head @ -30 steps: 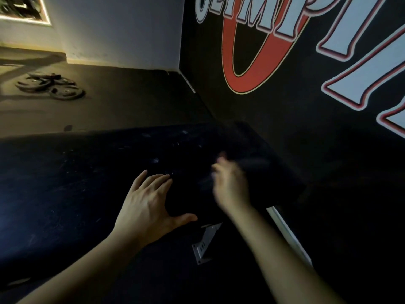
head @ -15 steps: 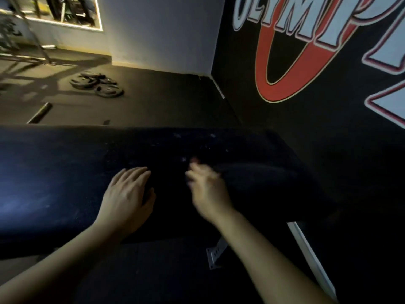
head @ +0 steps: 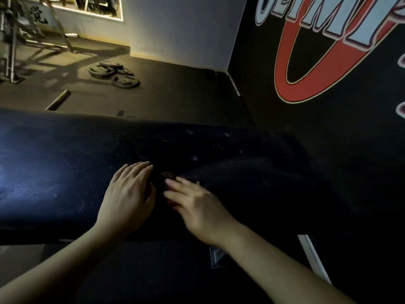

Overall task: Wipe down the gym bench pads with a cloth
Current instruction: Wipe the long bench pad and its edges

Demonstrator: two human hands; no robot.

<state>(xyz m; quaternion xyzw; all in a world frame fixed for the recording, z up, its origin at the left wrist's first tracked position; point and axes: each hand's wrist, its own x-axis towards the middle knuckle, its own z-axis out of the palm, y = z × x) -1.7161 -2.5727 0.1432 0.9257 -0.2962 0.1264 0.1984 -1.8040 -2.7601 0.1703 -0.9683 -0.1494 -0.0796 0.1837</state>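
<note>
The black bench pad (head: 65, 172) runs across the view, scuffed with pale specks. A dark cloth (head: 252, 183) lies on its right part, hard to separate from the vinyl. The left hand (head: 129, 198) rests flat on the pad, fingers straight and together, holding nothing. Just beside it, the right hand (head: 197, 207) is blurred; its fingers look stretched out at the cloth's left edge, not curled. Beyond, weight plates (head: 116, 73) lie on the floor (head: 175, 95).
</note>
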